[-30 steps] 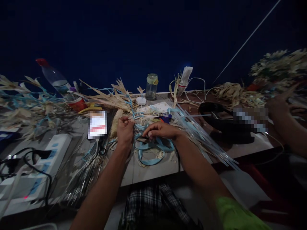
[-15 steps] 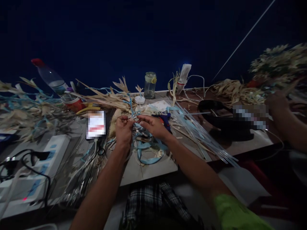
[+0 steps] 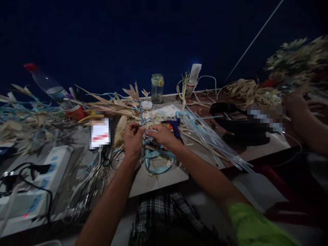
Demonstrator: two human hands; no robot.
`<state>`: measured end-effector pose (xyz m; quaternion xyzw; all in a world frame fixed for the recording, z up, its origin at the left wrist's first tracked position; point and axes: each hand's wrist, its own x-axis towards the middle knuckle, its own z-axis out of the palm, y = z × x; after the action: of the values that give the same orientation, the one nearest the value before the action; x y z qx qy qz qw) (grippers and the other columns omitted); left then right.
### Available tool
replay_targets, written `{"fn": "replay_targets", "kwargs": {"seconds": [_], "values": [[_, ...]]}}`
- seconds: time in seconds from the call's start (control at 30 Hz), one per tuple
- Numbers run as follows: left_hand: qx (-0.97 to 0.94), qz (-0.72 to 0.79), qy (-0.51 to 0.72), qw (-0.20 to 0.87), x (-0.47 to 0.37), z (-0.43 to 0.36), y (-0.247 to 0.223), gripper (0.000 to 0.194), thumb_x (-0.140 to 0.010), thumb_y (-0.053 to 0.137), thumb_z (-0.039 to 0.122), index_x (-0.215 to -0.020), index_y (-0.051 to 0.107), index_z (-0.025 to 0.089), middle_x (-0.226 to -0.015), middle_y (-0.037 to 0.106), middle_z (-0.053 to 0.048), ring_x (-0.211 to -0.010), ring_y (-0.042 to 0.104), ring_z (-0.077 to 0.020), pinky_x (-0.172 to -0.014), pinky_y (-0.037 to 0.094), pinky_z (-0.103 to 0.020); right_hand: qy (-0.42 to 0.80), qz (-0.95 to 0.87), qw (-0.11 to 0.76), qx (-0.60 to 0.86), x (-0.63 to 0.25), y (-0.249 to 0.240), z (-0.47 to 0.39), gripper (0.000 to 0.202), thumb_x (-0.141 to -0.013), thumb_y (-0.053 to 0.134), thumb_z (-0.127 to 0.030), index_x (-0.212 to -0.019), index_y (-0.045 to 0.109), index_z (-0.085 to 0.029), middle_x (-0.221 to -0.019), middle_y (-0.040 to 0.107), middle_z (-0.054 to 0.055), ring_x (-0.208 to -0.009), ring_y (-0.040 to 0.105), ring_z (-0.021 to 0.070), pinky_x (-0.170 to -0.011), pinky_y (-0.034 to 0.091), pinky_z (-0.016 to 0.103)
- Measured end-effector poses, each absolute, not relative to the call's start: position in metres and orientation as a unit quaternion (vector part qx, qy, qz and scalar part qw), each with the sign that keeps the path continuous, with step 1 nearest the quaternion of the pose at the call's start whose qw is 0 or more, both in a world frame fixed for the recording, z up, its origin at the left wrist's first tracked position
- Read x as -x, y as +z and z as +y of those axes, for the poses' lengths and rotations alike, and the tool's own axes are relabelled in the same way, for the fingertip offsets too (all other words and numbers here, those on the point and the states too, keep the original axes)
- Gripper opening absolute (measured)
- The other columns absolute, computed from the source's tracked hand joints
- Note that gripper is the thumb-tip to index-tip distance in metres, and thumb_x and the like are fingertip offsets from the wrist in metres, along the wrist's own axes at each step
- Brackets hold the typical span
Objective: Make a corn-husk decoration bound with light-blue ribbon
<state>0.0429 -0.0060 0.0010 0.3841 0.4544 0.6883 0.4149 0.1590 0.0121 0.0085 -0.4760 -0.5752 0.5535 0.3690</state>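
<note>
My left hand (image 3: 133,139) and my right hand (image 3: 164,136) meet at the middle of the cluttered table, fingertips pinched close together. Between them is something thin and small that I cannot make out. Right behind the fingertips rises a blue-wrapped stem (image 3: 140,112) with pale dried husk petals (image 3: 132,92). A loop of light blue ribbon (image 3: 159,169) lies below my hands. Beside my right hand sits a dark blue object with red and orange parts (image 3: 175,127).
A phone (image 3: 99,133) and power strip (image 3: 52,171) lie left. A clear jar (image 3: 157,89) stands behind. Clear sticks (image 3: 217,143) lie right, near a black stand (image 3: 238,119). Another person's hand (image 3: 296,104) is at far right. A red-capped bottle (image 3: 47,83) leans left.
My right hand's fingers have curled inward, from stretched out to a pinch beside my left fingertips. The view has shifted slightly.
</note>
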Motion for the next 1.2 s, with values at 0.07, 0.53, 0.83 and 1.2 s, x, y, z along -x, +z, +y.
{"fn": "replay_targets", "kwargs": {"seconds": [0.07, 0.53, 0.83, 1.2], "values": [[-0.381, 0.462, 0.682, 0.420, -0.044, -0.006, 0.000, 0.027, -0.062, 0.066, 0.019, -0.081, 0.047, 0.018, -0.066, 0.051, 0.005, -0.058, 0.048, -0.0052, -0.057, 0.038, -0.016, 0.481, -0.617, 0.362, 0.507, -0.157, 0.013, 0.009, 0.017, -0.064, 0.057, -0.033, -0.064, 0.058, -0.015, -0.053, 0.047, -0.004, -0.050, 0.038, 0.0079, -0.048, 0.027, 0.021], [-0.256, 0.308, 0.548, 0.734, -0.037, -0.010, 0.006, 0.026, -0.064, 0.069, 0.023, -0.086, 0.065, 0.011, -0.065, 0.059, 0.001, -0.049, 0.046, -0.0028, -0.056, 0.044, -0.017, 0.576, -0.562, 0.406, 0.434, -0.165, 0.014, 0.013, 0.015, -0.059, 0.056, -0.026, -0.068, 0.059, -0.014, -0.052, 0.046, -0.006, -0.047, 0.036, 0.0059, -0.047, 0.028, 0.019], [-0.245, 0.327, 0.587, 0.699, -0.041, -0.012, 0.010, 0.020, -0.056, 0.072, 0.016, -0.073, 0.063, 0.014, -0.067, 0.062, 0.000, -0.063, 0.058, -0.0101, -0.065, 0.046, -0.024, 0.636, -0.526, 0.398, 0.401, -0.162, 0.009, 0.014, 0.022, -0.057, 0.063, -0.030, -0.071, 0.057, -0.014, -0.052, 0.045, -0.006, -0.047, 0.035, 0.0053, -0.047, 0.026, 0.019], [-0.389, 0.458, 0.622, 0.503, -0.043, -0.007, -0.006, 0.019, -0.065, 0.066, 0.030, -0.072, 0.056, 0.016, -0.064, 0.056, 0.004, -0.056, 0.049, -0.0061, -0.057, 0.039, -0.019, 0.353, -0.709, 0.406, 0.456, -0.163, 0.008, 0.011, 0.015, -0.069, 0.049, -0.024, -0.068, 0.060, -0.014, -0.061, 0.054, -0.002, -0.059, 0.047, 0.0097, -0.057, 0.035, 0.020]]}}
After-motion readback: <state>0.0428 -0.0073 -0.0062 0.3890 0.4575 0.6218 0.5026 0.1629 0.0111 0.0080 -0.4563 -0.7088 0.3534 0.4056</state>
